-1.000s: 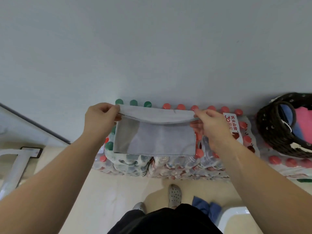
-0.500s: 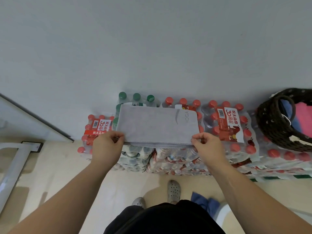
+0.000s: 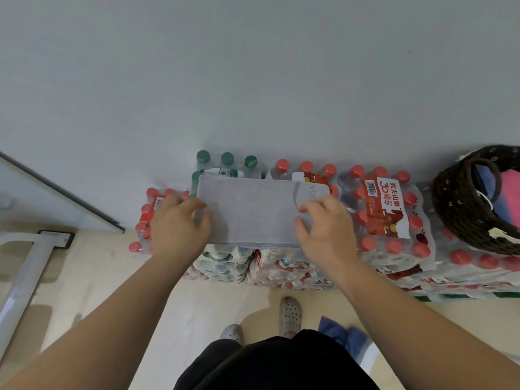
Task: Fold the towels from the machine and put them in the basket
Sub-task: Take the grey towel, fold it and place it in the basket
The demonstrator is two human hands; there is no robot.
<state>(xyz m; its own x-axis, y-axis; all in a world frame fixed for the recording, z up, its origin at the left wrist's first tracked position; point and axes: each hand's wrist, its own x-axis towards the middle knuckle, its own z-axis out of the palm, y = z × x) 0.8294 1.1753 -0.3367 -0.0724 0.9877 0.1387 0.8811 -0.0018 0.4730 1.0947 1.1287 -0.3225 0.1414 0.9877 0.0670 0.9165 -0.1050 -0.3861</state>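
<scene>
Grey towel [image 3: 253, 212], folded into a flat rectangle, on top of the stacked packs of bottles [image 3: 385, 209] against the wall [image 3: 253, 80]. Near long side level with the front edge of the stack; far side just short of the back row of green and red caps. Pale printed letters near its right end.

Left hand [image 3: 180, 223] at the towel's left end, over the front left corner, fingers loosely bent and spread, tips on the cloth, thumb apart. A wide, slack grip, nothing clasped. Right hand [image 3: 326, 229] at the right end in the same way: fingers loosely bent, tips on the fabric beside the lettering, thumb lower and apart, resting rather than clasping.

Dark woven basket [image 3: 461, 209] on the right end of the stack, well apart from the grey towel, tilted toward the camera, with pink and blue cloth inside.

On the floor [image 3: 84, 277] in front of the stack: two grey shoes [image 3: 289, 316], and a crumpled blue cloth [image 3: 342, 333] just right of them.
</scene>
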